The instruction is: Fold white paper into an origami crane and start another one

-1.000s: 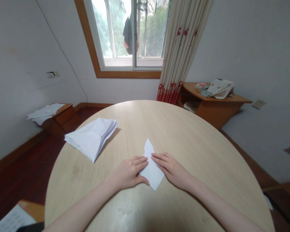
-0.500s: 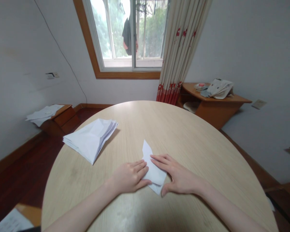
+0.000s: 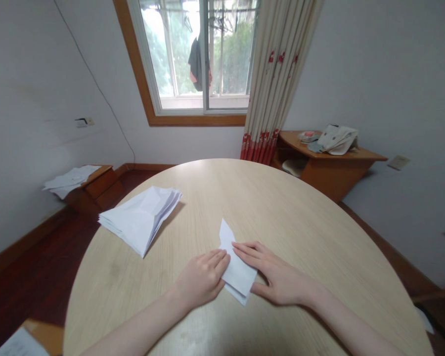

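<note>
Folded paper (image 3: 240,273) lies on a round table (image 3: 289,212) facing a window (image 3: 205,64).

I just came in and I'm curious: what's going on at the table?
Someone is working on a folded piece of white paper on a round wood-grain table. Their left hand is at its left edge and their right hand at its right edge. The paper's pointed end faces away from them, and layered edges show at the near end. A stack of folded white paper lies farther off to the left, touched by neither hand.
</note>
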### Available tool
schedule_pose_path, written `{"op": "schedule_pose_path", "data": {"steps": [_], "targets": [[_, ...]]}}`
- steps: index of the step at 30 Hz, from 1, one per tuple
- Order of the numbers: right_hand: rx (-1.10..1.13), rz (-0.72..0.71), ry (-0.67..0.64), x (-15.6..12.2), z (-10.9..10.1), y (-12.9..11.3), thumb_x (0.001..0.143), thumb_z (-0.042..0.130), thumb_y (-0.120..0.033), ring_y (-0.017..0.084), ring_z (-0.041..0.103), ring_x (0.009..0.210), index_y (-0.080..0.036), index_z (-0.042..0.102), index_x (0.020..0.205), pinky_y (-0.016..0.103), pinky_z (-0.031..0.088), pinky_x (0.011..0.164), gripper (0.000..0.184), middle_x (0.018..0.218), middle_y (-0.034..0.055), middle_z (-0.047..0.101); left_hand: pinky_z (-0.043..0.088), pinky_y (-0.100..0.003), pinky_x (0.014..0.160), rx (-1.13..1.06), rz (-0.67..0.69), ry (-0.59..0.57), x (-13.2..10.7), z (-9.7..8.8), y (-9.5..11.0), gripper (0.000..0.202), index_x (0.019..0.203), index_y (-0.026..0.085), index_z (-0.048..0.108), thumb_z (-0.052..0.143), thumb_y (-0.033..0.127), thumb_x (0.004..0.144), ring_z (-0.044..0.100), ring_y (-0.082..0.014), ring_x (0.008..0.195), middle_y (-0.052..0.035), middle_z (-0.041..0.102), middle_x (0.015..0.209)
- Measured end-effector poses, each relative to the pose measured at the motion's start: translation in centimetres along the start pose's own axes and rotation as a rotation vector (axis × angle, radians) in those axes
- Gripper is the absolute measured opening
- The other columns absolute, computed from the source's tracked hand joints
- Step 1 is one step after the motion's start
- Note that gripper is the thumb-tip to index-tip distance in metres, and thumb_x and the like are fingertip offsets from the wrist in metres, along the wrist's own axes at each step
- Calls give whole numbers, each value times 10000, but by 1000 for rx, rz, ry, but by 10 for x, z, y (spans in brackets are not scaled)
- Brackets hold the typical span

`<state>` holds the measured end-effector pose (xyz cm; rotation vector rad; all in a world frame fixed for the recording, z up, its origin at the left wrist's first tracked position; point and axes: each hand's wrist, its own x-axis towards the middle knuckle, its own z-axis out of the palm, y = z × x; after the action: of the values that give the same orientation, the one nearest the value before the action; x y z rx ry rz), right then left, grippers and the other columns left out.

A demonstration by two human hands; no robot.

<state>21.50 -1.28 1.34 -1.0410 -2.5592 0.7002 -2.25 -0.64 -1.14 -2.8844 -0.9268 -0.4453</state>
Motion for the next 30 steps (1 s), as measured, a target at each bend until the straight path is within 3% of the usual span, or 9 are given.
{"op": "schedule_pose_path", "data": {"steps": [5,10,16,22,30], "targets": [[-32,-63,118,3,7,5,789,482,-56,243,437,1243,-189,371,1450,460,409,1045,683,1432,101,475,523,-369,899,26,-36,35,2,6,2,424,1208,105,537,445,50,798,615,-254,1066,-147,644,1202],[-117,-91,251,7,20,15,779,401,3,227,529,1157,-195,501,1359,438,489,965,621,1302,94,602,538,-366,838,8,-52,60,6,6,1,402,1165,107,569,447,13,793,617,-246,974,-128,664,1152],[-108,-74,397,14,31,17,797,383,-3,212,596,1053,-215,630,1201,402,530,891,518,1149,62,691,527,-358,817,-258,-193,136,10,7,-2,282,1048,155,645,503,35,835,614,-227,929,-71,705,1030],[19,110,522,21,36,13,886,431,-124,201,644,915,-210,677,1060,357,529,820,313,974,70,718,487,-319,824,-595,-443,236,17,4,-3,219,961,180,708,530,92,867,620,-198,895,-38,729,915],[75,347,551,32,40,10,848,503,-197,236,622,919,-169,649,965,364,484,816,189,948,94,685,447,-311,780,-732,-747,222,26,3,2,183,910,154,712,546,150,833,630,-208,839,-47,712,879]]}}
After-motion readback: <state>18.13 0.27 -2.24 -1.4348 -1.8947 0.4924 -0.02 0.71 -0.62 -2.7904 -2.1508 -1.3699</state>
